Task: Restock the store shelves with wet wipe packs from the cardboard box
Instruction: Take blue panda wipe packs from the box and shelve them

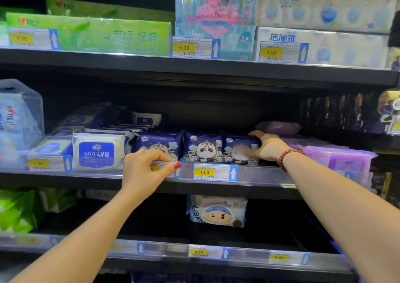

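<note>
Three dark-blue wipe packs (203,148) with panda prints, upright and touching side by side just behind the front rail (259,175), hemmed by a white pack (97,150) on the left and purple packs (337,155) on the right, dark open room above up to the upper shelf (194,66). Left hand (140,170) pinching the front rail before the leftmost pack (160,141), fingers curled over its top edge, thumb on its face. Right hand (270,146) cupped round the right end of the rightmost pack (238,146), thumb on top, fingers across its front.
</note>
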Demonstrator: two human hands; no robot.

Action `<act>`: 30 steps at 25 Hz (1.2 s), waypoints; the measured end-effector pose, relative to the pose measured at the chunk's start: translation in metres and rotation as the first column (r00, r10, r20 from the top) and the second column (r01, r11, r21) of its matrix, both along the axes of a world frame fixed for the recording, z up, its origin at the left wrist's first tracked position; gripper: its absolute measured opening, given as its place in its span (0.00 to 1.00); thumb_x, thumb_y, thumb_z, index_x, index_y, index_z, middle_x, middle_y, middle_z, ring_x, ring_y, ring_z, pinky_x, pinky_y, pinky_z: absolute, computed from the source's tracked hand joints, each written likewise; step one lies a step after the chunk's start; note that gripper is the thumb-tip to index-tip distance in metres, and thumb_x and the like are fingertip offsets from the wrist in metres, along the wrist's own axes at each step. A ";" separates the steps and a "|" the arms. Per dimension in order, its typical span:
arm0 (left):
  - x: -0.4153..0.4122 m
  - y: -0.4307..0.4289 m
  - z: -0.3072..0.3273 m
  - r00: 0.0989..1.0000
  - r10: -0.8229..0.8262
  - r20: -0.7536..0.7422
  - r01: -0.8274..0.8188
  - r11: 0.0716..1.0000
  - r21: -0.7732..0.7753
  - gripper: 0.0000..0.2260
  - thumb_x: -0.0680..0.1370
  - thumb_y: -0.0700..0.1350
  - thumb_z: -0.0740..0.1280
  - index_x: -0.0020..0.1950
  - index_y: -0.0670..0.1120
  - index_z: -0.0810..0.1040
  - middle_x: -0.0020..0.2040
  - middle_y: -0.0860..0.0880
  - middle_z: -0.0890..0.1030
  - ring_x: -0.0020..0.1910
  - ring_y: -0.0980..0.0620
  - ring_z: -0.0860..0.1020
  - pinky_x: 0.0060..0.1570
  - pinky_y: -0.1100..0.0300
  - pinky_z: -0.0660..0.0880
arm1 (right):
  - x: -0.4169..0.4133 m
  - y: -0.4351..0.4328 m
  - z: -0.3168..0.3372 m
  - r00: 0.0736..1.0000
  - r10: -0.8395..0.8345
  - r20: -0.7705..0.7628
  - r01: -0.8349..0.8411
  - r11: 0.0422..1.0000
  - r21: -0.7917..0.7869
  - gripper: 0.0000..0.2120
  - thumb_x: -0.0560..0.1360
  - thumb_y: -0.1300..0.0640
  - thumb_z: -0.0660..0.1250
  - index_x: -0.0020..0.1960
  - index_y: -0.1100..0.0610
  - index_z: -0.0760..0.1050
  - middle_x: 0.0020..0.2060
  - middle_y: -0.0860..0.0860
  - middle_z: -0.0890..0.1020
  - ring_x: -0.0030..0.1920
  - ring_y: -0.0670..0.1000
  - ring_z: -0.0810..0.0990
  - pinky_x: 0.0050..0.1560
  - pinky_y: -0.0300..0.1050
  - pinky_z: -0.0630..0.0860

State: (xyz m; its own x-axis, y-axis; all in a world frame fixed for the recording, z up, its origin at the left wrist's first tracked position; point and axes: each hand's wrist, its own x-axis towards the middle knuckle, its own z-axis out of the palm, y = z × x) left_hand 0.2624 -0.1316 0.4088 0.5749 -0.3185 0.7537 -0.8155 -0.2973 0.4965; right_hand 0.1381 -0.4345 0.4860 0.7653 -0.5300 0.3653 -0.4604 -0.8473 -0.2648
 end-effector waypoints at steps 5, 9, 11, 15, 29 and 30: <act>-0.014 0.013 0.016 0.998 0.017 -0.059 -0.006 0.983 0.182 0.10 0.72 0.53 0.72 0.53 0.58 0.80 0.56 0.53 0.80 0.60 0.52 0.74 0.58 0.52 0.74 | -0.044 0.020 0.009 0.993 0.035 0.115 -0.019 0.990 -0.136 0.30 0.73 0.47 0.71 0.70 0.56 0.67 0.66 0.56 0.74 0.66 0.57 0.73 0.64 0.47 0.69; -0.061 0.024 0.014 0.984 -0.033 0.173 -0.011 0.969 0.249 0.18 0.74 0.49 0.72 0.63 0.49 0.78 0.63 0.50 0.78 0.64 0.49 0.71 0.63 0.52 0.67 | -0.089 0.059 -0.004 0.973 0.171 0.158 -0.127 0.958 -0.257 0.25 0.72 0.47 0.70 0.66 0.54 0.71 0.60 0.56 0.77 0.61 0.58 0.75 0.60 0.53 0.73; -0.086 0.027 -0.002 0.975 -0.068 0.211 0.007 0.960 0.280 0.19 0.74 0.49 0.71 0.65 0.49 0.77 0.63 0.49 0.78 0.64 0.47 0.72 0.64 0.49 0.69 | -0.111 0.081 -0.026 0.960 0.231 0.157 -0.169 0.927 -0.334 0.24 0.72 0.46 0.70 0.65 0.53 0.72 0.58 0.55 0.78 0.59 0.58 0.75 0.59 0.55 0.73; -0.126 0.035 -0.062 0.965 -0.084 0.247 -0.007 0.939 0.345 0.22 0.72 0.50 0.72 0.65 0.46 0.77 0.62 0.45 0.79 0.63 0.41 0.73 0.60 0.44 0.72 | -0.151 0.124 -0.102 0.937 0.319 0.143 -0.253 0.901 -0.352 0.26 0.72 0.47 0.70 0.66 0.55 0.71 0.61 0.53 0.77 0.62 0.58 0.73 0.62 0.55 0.70; -0.182 0.054 -0.351 0.935 0.021 -0.353 0.202 0.787 0.583 0.31 0.68 0.62 0.58 0.64 0.47 0.77 0.59 0.43 0.79 0.59 0.40 0.74 0.58 0.49 0.72 | -0.202 0.151 -0.440 0.967 0.211 -0.146 -0.117 0.868 0.483 0.24 0.72 0.53 0.72 0.65 0.57 0.72 0.62 0.56 0.75 0.65 0.57 0.71 0.64 0.47 0.65; -0.186 0.056 -0.367 0.921 0.043 -0.388 0.215 0.775 0.595 0.31 0.67 0.63 0.57 0.64 0.48 0.77 0.59 0.43 0.78 0.60 0.40 0.73 0.59 0.49 0.71 | -0.205 0.150 -0.462 0.959 0.203 -0.198 -0.070 0.847 0.528 0.25 0.71 0.53 0.73 0.66 0.57 0.72 0.62 0.57 0.75 0.65 0.58 0.71 0.64 0.47 0.65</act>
State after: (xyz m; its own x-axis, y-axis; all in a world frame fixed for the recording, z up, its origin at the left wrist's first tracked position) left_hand 0.0767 -0.0754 0.0422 0.7067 -0.6977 0.1179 -0.6527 -0.5785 0.4892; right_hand -0.0668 -0.2843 0.0242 0.8714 -0.4732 -0.1297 -0.4550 -0.6805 -0.5744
